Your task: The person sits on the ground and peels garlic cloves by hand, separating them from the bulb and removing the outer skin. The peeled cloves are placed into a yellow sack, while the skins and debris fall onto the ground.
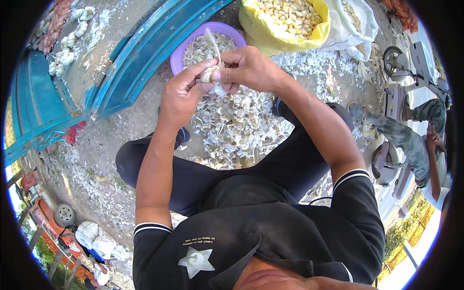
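Both hands meet above the near rim of a purple plastic basin (175, 58). My left hand (183, 90) pinches one side of a partly peeled garlic bulb (206, 74). On its other side, the thumb and fingers of my right hand (246, 70) grip the bulb too, with a pale strip of skin or stem rising between the hands. The basin holds many garlic cloves or pieces in their skins (194, 50). Beneath the hands, between the legs, lies a heap of papery garlic skins (239, 127).
Beyond the basin stand a yellow sack of peeled cloves (290, 18) and a white sack (353, 29). Blue metal panels (145, 54) lie at the left, with garlic bulbs (65, 56) past them. A person in camouflage trousers (398, 130) sits on an electric scooter (395, 101) at the right.
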